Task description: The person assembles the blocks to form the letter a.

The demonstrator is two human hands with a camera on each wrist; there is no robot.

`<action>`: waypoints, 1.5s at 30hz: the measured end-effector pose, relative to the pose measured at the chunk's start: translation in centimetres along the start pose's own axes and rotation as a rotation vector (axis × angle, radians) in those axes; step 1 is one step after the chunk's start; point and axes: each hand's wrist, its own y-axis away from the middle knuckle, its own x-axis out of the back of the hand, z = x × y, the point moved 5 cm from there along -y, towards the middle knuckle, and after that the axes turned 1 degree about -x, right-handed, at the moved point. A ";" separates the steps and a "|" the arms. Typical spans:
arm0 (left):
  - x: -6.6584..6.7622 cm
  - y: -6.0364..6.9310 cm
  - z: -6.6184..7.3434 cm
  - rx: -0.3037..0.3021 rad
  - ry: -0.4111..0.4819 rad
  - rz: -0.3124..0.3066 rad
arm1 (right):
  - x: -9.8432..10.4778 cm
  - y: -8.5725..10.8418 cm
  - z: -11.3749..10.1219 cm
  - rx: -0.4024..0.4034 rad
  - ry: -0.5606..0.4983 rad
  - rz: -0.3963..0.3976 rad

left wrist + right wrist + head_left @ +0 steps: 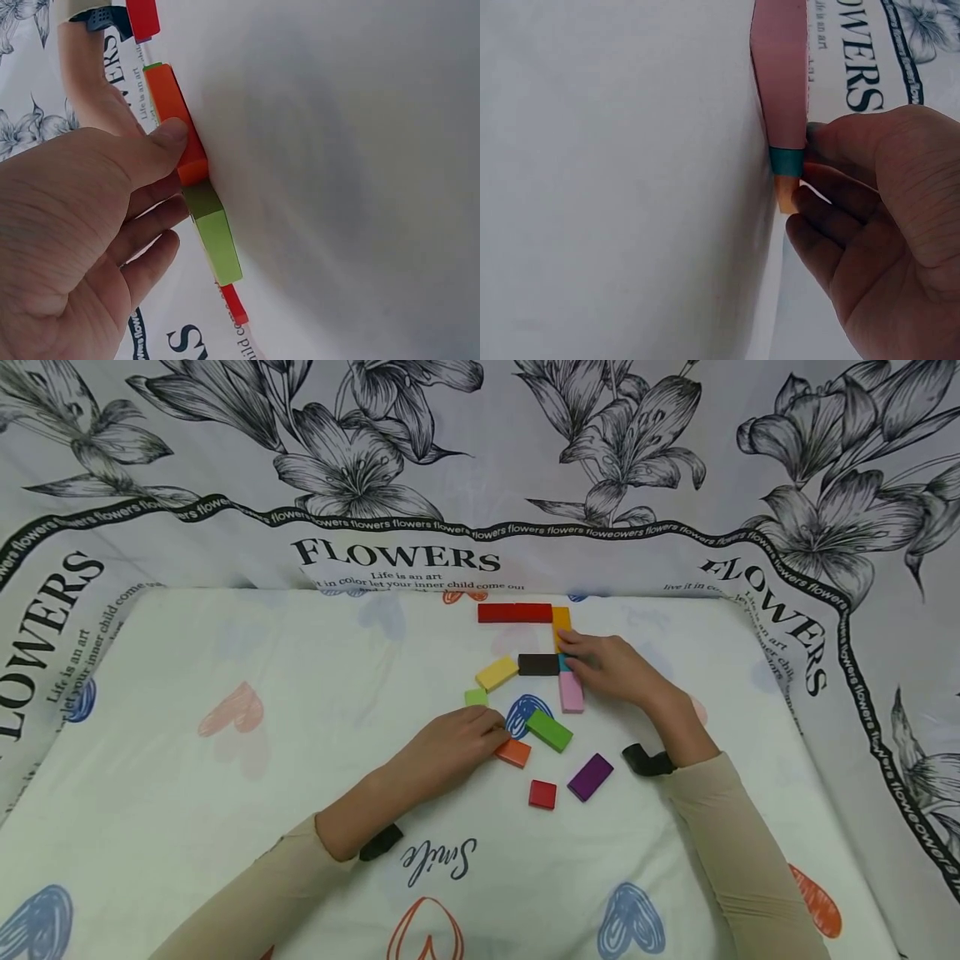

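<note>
In the head view, my left hand (461, 739) holds an orange block (513, 752) by its left end. The thumb lies on that block's side in the left wrist view; the other fingertips are partly hidden. My right hand (611, 668) touches the right side of a row of blocks: an amber block (561, 618), a small teal block (564, 662) and a pink block (572, 692). Its fingertips partly cover the amber and teal ones. A black block (538, 665) joins the row from the left, with a yellow block (497, 673) angled at its end.
A long red block (514, 612) lies at the top of the row. Nearer are a green block (549, 730), a purple block (590, 777) and a small red block (542, 794). A small lime block (476, 697) sits beyond my left hand. A patterned cloth (225, 827) covers the table.
</note>
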 end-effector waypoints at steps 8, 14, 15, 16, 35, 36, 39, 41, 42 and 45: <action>0.0 0.1 -0.1 0.019 0.050 0.002 | 0.2 -0.1 -0.3 0.005 0.002 -0.008; -0.2 0.3 -0.2 0.041 0.087 0.014 | 0.1 0.0 -0.2 -0.004 0.009 -0.005; -0.2 0.3 -0.2 0.045 0.094 0.014 | 0.1 0.0 -0.1 -0.006 0.008 -0.004; -0.2 0.3 -0.2 0.049 0.102 0.013 | 0.1 0.0 -0.1 -0.008 0.006 -0.003; -0.5 0.3 -0.4 0.096 0.200 0.046 | 0.2 0.0 -0.1 0.009 -0.008 0.007; -0.4 0.3 -0.4 0.103 0.205 0.045 | 0.2 0.0 -0.1 0.011 -0.008 0.008; 0.0 0.3 -0.5 0.154 0.216 0.039 | 0.1 0.0 -0.1 0.016 -0.009 0.012; 0.5 0.3 -0.7 0.213 0.218 0.041 | 0.1 0.0 -0.1 0.016 -0.007 0.013; 0.7 0.3 -0.8 0.248 0.219 0.045 | 0.1 0.0 -0.1 0.016 -0.006 0.013; 1.3 0.3 -1.2 0.357 0.225 0.055 | 0.1 0.0 -0.2 0.014 -0.007 0.010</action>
